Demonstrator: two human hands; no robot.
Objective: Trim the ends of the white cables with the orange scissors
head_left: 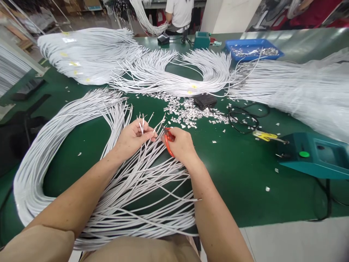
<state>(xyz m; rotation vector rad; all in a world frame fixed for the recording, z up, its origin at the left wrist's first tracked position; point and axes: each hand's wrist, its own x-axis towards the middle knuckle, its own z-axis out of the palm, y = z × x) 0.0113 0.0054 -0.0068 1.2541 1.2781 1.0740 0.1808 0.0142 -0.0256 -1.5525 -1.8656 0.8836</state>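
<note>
My left hand (139, 133) pinches a few white cables (149, 140) near their ends, thumb against fingers, with the tips poking up past the hand. Close on its right, my right hand (181, 143) is closed around red-handled cutters (168, 143). Their dark jaws point up and left beside the cable ends; whether they touch a cable I cannot tell. Under both forearms spreads the loose part of a big curved bundle of white cables (29, 171), which loops round on the left side of the green table.
Small silvery scraps (182, 111) lie heaped beyond my hands, beside a black block (205, 101). More cable bundles (201, 85) fill the back. A blue tray (255, 49) holds small metal pieces. At right stands a teal machine (313, 153) near a yellow-handled tool (264, 136). A person (180, 14) sits beyond.
</note>
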